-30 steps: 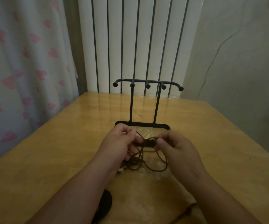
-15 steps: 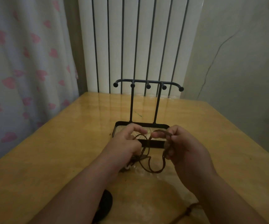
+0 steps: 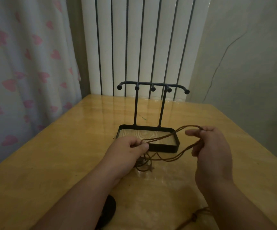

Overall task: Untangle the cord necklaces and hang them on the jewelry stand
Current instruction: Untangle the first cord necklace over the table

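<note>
The left hand [image 3: 131, 148] pinches the cord necklaces [image 3: 161, 136] at one end. The right hand [image 3: 212, 146] hooks their loop in curled fingers. The cords stretch sideways between both hands, above the counter [image 3: 68, 155]. The jewelry stand [image 3: 136, 107] is right behind (its hooks are higher up).

The right hand [image 3: 212, 146] drew rightward, away from the left hand [image 3: 129, 148], stretching the tangled brown cord necklaces [image 3: 166, 136] into long strands between them.
</note>
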Tool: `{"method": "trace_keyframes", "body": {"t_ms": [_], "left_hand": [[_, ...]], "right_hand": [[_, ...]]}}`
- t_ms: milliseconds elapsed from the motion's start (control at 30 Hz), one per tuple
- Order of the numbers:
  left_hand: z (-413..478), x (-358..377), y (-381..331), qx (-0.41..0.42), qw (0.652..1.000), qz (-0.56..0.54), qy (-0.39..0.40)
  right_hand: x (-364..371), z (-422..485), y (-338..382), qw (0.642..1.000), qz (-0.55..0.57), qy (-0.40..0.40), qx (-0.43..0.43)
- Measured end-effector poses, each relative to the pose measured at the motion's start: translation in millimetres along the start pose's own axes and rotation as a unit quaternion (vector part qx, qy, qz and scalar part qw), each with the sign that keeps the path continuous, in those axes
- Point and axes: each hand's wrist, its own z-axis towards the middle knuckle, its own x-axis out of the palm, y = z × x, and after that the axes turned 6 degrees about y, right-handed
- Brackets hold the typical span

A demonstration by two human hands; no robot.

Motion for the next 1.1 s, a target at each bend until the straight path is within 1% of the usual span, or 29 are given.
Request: {"method": "trace_keyframes", "body": {"t_ms": [133,200,233,300,367,433,500,700,867,933,967,1000,1033,1100], "left_hand": [[-2.4,2.5,-3.9,0.009,1.000,0.004,-0.003],[-2.5,2.2,-5.1,0.016,1.000,0.000,-0.003],[-2.4,1.9,-5.2,0.019,1.000,-0.002,0.002],[-2.4,1.8,-4.5,0.026,1.000,-0.001,0.017],[-2.8,1.9,-3.4,0.037,0.999,0.008,0.035],[-2.9,2.0,-2.8,0.052,0.997,0.006,0.055],[-2.8,1.2,-2.5,0.060,0.996,-0.005,0.067],[-2.7,-2.4,-6.2,0.067,0.994,-0.031,0.081],[-5.9,-3.8,-9.4,0.065,0.992,-0.060,0.087],[-6.8,-3.8,-10.0,0.062,0.992,-0.064,0.088],[-6.7,-3.6,-9.7,0.059,0.993,-0.062,0.084],[-6.8,-3.8,-10.2,0.056,0.994,-0.056,0.076],[-6.9,-4.4,-11.3,0.050,0.995,-0.053,0.066],[-5.3,-6.5,-13.6,0.028,0.995,-0.079,0.053]], "right_hand": [[2.2,6.2,-11.8,0.991,-0.131,0.000,0.014],[2.3,5.3,-16.9,0.976,-0.217,0.009,-0.021],[3.1,4.5,-17.3,0.967,-0.248,0.021,-0.055],[6.1,2.7,-16.7,0.946,-0.291,0.076,-0.125],[11.3,0.6,-19.5,0.917,-0.327,0.160,-0.165],[15.9,-1.4,-23.4,0.893,-0.350,0.225,-0.168],[17.1,0.3,-29.4,0.885,-0.354,0.253,-0.165],[15.6,4.5,-29.7,0.886,-0.353,0.258,-0.154],[19.6,0.4,-31.9,0.878,-0.344,0.291,-0.159],[20.3,-1.3,-29.2,0.883,-0.335,0.290,-0.156],[19.2,-2.6,-26.4,0.897,-0.313,0.282,-0.136],[19.4,-1.1,-24.4,0.919,-0.272,0.268,-0.100],[19.9,-0.5,-21.3,0.941,-0.221,0.249,-0.057],[18.9,4.9,-15.4,0.971,-0.125,0.202,0.015]]}}
